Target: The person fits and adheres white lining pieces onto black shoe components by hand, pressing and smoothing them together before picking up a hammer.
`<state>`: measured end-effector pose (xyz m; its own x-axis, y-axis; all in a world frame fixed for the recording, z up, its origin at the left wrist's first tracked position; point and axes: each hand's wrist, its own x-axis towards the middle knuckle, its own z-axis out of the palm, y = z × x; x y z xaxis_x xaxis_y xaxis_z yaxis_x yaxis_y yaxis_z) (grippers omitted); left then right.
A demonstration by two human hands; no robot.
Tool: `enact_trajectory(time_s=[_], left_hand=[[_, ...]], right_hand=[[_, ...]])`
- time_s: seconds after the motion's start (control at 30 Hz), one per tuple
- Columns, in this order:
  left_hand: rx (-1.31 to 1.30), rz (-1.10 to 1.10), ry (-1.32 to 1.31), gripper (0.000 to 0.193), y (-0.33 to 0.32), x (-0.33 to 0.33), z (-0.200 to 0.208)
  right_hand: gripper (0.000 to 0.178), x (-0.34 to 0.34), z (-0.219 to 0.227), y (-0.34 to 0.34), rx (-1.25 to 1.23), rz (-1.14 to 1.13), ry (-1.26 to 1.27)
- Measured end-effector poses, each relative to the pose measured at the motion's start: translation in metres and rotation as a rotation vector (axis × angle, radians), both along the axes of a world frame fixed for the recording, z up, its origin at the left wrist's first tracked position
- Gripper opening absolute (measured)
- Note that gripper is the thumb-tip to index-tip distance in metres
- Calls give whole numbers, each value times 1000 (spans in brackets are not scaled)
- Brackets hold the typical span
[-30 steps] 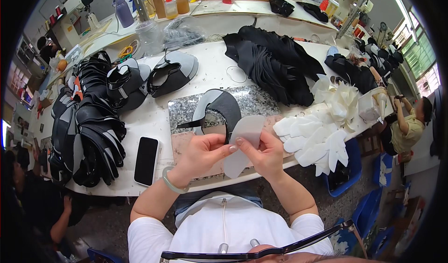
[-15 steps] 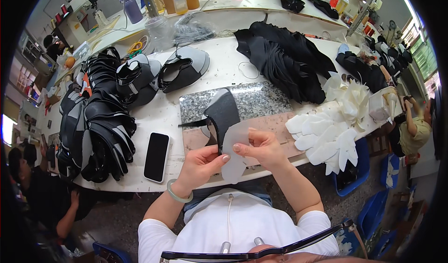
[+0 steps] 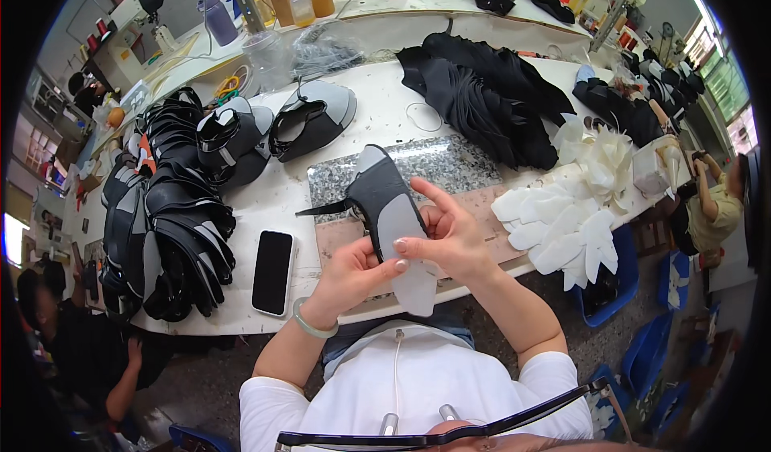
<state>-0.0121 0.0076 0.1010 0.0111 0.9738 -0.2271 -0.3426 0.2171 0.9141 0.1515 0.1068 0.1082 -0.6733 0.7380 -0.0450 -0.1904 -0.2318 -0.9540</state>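
Observation:
Over the table's front edge I hold a black shoe upper (image 3: 384, 181) with a grey tip and a strap sticking out to the left. A thin, pale, rounded stiffener piece (image 3: 399, 221) lies against it, its lower end hanging toward me. My left hand (image 3: 344, 277), with a pale bangle at the wrist, is closed on the upper's near left edge, thumb on top. From the right, my right hand (image 3: 454, 242) presses its thumb on the pale piece, with its index finger raised along the upper's right side. Its other fingers are partly hidden behind the work.
Stacked black-and-grey uppers (image 3: 189, 227) and a phone (image 3: 273, 271) are on the left. A stone slab (image 3: 450, 161) lies beneath the work. Black cut pieces (image 3: 482, 103) sit behind, white pieces (image 3: 562, 231) to the right. Blue bins (image 3: 614, 291) stand below; other people sit at both sides.
The upper has turned flatter, and the pale piece now lies along it instead of standing in front. My right index finger has stretched out, and its thumb has shifted slightly left.

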Motion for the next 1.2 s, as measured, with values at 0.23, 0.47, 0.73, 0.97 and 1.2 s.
enact_trajectory(time_s=[0.23, 0.47, 0.73, 0.97, 1.2], left_hand=[[119, 119, -155, 22, 12, -3, -1], [74, 173, -306, 21, 17, 5, -10], [230, 228, -49, 20, 10, 3, -22], [303, 350, 124, 15, 13, 13, -26], [339, 382, 127, 15, 13, 6, -34]], right_hand=[[55, 15, 17, 2, 980, -445, -308], [22, 19, -12, -19, 383, -135, -346], [17, 11, -3, -26, 474, -141, -330], [19, 4, -10, -21, 485, -171, -380], [15, 2, -3, -11, 362, -126, -422]])
